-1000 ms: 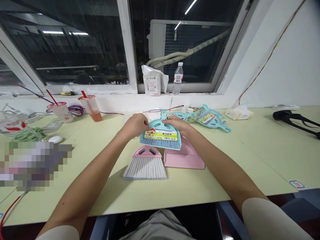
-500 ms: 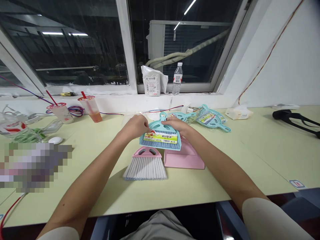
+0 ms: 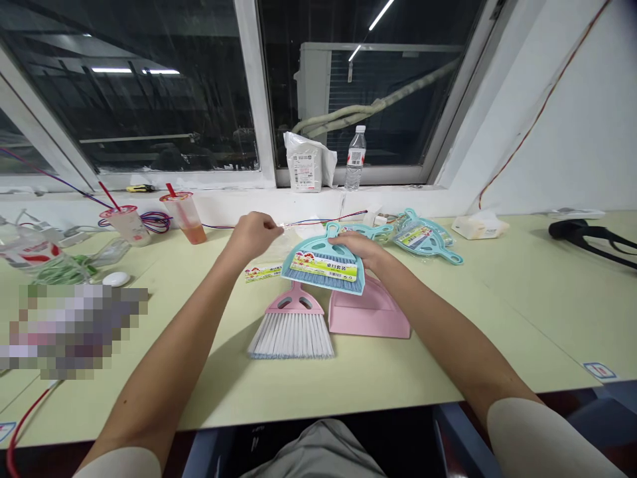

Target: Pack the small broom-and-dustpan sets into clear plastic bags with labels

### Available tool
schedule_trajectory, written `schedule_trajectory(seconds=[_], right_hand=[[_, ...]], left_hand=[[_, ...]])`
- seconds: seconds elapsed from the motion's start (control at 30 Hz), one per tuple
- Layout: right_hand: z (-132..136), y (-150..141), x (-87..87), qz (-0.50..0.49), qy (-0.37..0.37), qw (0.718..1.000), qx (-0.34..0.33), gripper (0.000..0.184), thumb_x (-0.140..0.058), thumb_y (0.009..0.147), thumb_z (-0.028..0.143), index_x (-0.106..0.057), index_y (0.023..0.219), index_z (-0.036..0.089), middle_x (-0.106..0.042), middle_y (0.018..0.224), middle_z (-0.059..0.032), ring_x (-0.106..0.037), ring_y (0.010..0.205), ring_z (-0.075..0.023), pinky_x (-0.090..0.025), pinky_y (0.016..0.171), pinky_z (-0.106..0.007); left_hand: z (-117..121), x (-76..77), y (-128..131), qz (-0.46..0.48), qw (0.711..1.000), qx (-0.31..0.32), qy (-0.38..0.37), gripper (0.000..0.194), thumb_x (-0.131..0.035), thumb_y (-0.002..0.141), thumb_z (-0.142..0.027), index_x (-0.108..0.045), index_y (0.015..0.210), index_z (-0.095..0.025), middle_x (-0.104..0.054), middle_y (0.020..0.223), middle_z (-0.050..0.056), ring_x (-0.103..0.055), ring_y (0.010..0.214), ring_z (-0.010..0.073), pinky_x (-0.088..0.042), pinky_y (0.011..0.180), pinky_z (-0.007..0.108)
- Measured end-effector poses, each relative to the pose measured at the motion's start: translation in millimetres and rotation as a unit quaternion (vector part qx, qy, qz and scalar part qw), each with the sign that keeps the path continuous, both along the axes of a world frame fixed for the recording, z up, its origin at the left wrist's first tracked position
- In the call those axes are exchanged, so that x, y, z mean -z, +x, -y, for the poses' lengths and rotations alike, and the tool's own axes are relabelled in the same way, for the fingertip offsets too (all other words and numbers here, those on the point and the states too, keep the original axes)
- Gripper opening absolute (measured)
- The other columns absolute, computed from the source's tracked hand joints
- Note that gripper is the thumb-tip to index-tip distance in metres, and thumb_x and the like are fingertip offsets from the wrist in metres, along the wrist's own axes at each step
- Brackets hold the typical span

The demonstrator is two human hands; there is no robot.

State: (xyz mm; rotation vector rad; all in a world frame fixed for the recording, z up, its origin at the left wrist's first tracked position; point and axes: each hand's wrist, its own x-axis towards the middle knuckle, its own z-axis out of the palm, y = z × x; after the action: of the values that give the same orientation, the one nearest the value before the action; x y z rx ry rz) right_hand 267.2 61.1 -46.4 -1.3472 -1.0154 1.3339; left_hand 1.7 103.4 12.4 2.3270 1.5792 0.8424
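Note:
My right hand [image 3: 359,247] grips a teal mini brush and dustpan set [image 3: 323,265] with a green and yellow paper label, held just above the table. My left hand [image 3: 253,235] is raised to the left of it, fingers pinched on a piece of clear plastic wrap [image 3: 288,229]. A pink brush [image 3: 291,324] with white bristles lies in front of the set. A pink dustpan [image 3: 369,311] lies beside it, under my right forearm. A loose paper label [image 3: 263,272] lies on the table below my left hand.
More wrapped teal sets [image 3: 423,236] lie at the back right, next to a tissue pack [image 3: 478,226]. Two drink cups [image 3: 184,216] with straws, cables and a white mouse [image 3: 116,278] sit at the left. A water bottle [image 3: 354,158] and a bag stand on the sill. A black strap [image 3: 592,236] lies far right.
My left hand has pulled up and left away from the teal set, drawing clear wrap with it. A loose paper label now shows on the table. The right hand still holds the set.

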Motion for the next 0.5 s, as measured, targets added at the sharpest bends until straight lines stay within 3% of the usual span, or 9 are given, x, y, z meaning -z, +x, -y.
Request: schedule_trajectory(seconds=[0.13, 0.27, 0.4, 0.5], right_hand=[[0.1, 6.1, -6.6, -0.039, -0.009, 0.999, 0.031, 0.012, -0.070, 0.081, 0.012, -0.061, 0.075, 0.017, -0.068, 0.058, -0.0017, -0.064, 0.053, -0.0159, -0.053, 0.053, -0.025], [0.4, 11.4, -10.1, -0.078, -0.017, 0.996, 0.032, 0.013, -0.061, 0.085, 0.008, -0.058, 0.076, 0.017, -0.063, 0.053, 0.0000, -0.058, 0.046, -0.0141, -0.050, 0.046, -0.024], [0.9, 15.1, -11.5, -0.103, -0.024, 0.994, 0.018, 0.014, -0.056, 0.087, 0.008, -0.057, 0.077, 0.017, -0.059, 0.051, 0.0011, -0.053, 0.041, -0.0133, -0.051, 0.047, -0.025], [-0.4, 18.9, -11.6, -0.122, -0.023, 0.992, 0.021, 0.011, -0.056, 0.087, 0.008, -0.059, 0.080, 0.016, -0.063, 0.056, -0.0008, -0.057, 0.046, -0.0144, -0.054, 0.050, -0.026]], left_hand=[[-60.3, 34.3, -40.3, -0.030, 0.991, -0.128, 0.012, 0.020, -0.071, 0.078, -0.037, -0.072, 0.088, -0.019, -0.074, 0.092, 0.010, -0.066, 0.086, 0.0259, -0.048, 0.073, 0.033], [-104.1, 81.0, -73.5, 0.008, 0.982, -0.179, -0.054, 0.020, -0.073, 0.076, -0.038, -0.068, 0.078, -0.018, -0.069, 0.076, 0.008, -0.066, 0.080, 0.0260, -0.046, 0.069, 0.032], [-115.9, 104.1, -81.8, 0.087, 0.974, -0.182, -0.102, 0.029, -0.068, 0.079, -0.046, -0.068, 0.082, -0.017, -0.071, 0.080, 0.007, -0.064, 0.078, 0.0230, -0.045, 0.067, 0.031], [-113.8, 104.8, -74.8, 0.063, 0.987, -0.150, -0.010, 0.031, -0.063, 0.081, -0.037, -0.070, 0.103, -0.015, -0.073, 0.102, 0.010, -0.063, 0.094, 0.0246, -0.047, 0.082, 0.033]])
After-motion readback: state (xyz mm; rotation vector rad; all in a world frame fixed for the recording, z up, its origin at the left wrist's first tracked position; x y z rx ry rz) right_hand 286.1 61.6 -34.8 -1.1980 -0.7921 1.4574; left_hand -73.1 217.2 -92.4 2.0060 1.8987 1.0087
